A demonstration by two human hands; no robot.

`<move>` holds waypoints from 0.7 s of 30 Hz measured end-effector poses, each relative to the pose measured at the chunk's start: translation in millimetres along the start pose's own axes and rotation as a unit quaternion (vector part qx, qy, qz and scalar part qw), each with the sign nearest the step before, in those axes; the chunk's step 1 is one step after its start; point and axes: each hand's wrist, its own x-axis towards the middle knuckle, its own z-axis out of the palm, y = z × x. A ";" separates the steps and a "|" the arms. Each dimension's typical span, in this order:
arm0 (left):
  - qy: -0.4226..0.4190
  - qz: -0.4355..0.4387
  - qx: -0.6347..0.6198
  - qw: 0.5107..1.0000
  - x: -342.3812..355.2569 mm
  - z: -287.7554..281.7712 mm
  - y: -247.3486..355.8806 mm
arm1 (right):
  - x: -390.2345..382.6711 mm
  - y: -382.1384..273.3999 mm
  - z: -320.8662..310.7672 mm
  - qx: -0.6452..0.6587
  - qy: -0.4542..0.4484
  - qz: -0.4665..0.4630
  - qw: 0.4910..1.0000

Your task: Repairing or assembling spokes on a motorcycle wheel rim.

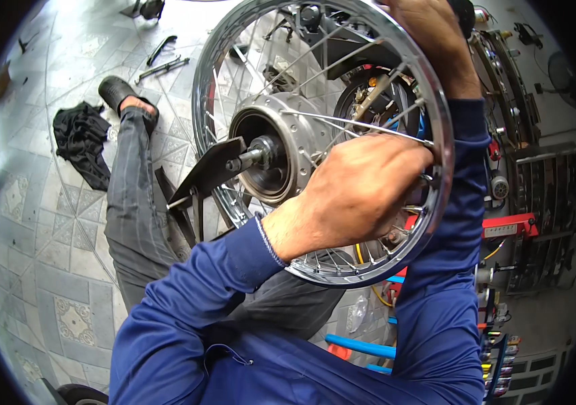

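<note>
A spoked motorcycle wheel (204,88) with a shiny rim and a drum hub (307,138) stands tilted in front of me. Its axle (251,158) rests at a dark metal bracket (207,174). My left hand (359,185) reaches across the spokes to the inner side of the rim. Its fingers are curled closed there, and whatever is between the fingertips is hidden. At the upper right, my right hand (429,30) is closed on the rim's outer edge, its fingers partly cut off by the frame's top.
A black cloth (82,142) and slim metal parts (161,69) lie on the tiled floor. My outstretched leg (133,202) is left of the wheel. Behind the spokes sits a motorcycle part with a tyre (402,101). To the right are a red tool (510,226) and a metal rack (548,202).
</note>
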 end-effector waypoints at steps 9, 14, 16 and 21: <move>-0.037 0.051 0.114 0.991 1.3 -15.2 6.7 | 1.1 9.4 9.1 -0.171 0.022 -0.146 0.974; -0.005 -0.043 0.089 0.995 0.9 3.6 21.7 | 23.9 22.6 18.7 -0.236 0.046 -0.102 0.965; -0.009 -0.007 0.104 0.995 2.6 3.9 16.4 | 26.3 18.9 15.6 -0.215 0.006 -0.079 0.973; -0.096 0.039 0.241 0.965 -2.9 -14.9 13.9 | 40.5 18.0 25.1 -0.232 -0.002 -0.081 0.969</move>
